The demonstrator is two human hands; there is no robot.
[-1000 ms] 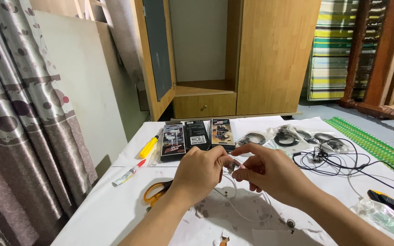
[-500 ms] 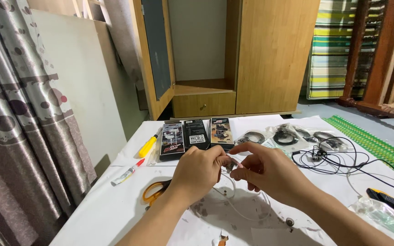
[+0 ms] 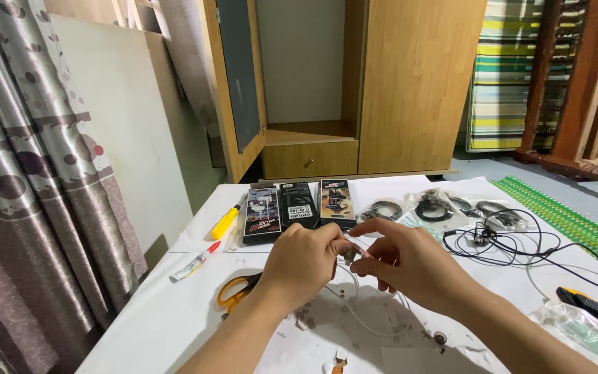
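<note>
The small part pinched between the left hand (image 3: 304,262) and the right hand (image 3: 410,263) is mostly covered by the fingertips, and its kind cannot be told. The scissors (image 3: 238,291) are half hidden behind the left wrist; only the orange handles are seen. The utility knife (image 3: 593,307) is cut off by the right edge. The clear bags (image 3: 583,331) at the lower right are cut off too, and their contents are blurred. The bits on the cloth near the bottom edge are too small to be made out.

Bright, even indoor light, soft shadows under the hands, edges slightly bowed.
</note>
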